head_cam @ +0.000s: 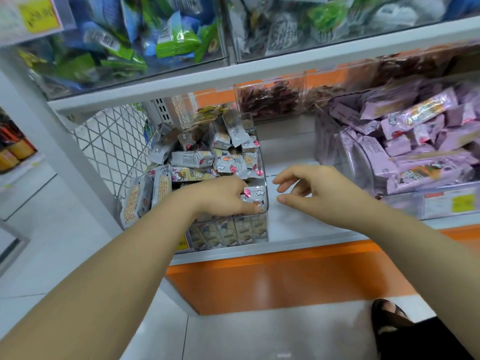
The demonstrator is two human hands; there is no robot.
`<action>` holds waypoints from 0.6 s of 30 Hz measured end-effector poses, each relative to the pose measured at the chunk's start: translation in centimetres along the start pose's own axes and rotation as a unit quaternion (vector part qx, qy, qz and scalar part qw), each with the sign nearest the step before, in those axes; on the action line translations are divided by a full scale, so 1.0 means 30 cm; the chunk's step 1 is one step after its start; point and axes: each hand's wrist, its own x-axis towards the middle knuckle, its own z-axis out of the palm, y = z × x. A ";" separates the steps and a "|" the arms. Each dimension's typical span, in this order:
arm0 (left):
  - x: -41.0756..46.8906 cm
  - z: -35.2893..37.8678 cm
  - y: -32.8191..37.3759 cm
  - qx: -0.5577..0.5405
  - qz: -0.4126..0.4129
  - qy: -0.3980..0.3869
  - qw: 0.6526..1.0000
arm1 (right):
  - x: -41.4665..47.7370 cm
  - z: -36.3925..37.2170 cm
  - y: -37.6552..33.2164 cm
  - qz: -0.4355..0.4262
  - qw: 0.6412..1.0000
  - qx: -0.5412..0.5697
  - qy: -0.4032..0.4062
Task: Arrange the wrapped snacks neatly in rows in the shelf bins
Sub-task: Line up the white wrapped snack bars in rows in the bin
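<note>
- The left hand [223, 196] is seen reaching down into the clear bin [267, 203] at the left end of the lower shelf [298, 224].
- A small grey-white pack [255, 192] is pinched between its thumb and curled fingers, right at the bin's front right corner.
- The wrapped snacks [192, 159] are heaped loosely across the middle and back of that bin.
- An upright row [233, 232] of them can be made out through the front wall.
- The right hand [317, 188] is held over the bare shelf just beside the bin, fingers loosely curled and apart, nothing gripped.
- Purple packs [394, 149] are piled in a second bin [326, 152] further right.
- Green and blue packs [176, 40] are stacked in the bins above.
- A wire mesh panel [109, 141] is seen at the clear bin's left.
</note>
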 end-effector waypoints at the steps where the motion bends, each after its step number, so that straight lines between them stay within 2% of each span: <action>1: 0.005 -0.001 -0.001 -0.010 -0.005 -0.009 1.000 | 0.000 0.001 0.005 0.005 1.000 -0.002 -0.006; 7: -0.006 -0.012 -0.007 -0.019 -0.012 -0.053 0.998 | 0.002 0.030 0.022 0.036 0.997 -0.014 -0.072; 11: -0.035 -0.028 -0.012 -0.097 -0.009 -0.102 0.990 | 0.006 0.047 0.027 0.040 0.995 -0.018 -0.092; 18: -0.004 0.013 0.005 -0.028 0.024 -0.078 0.996 | 0.016 0.053 0.025 0.059 0.995 -0.004 -0.080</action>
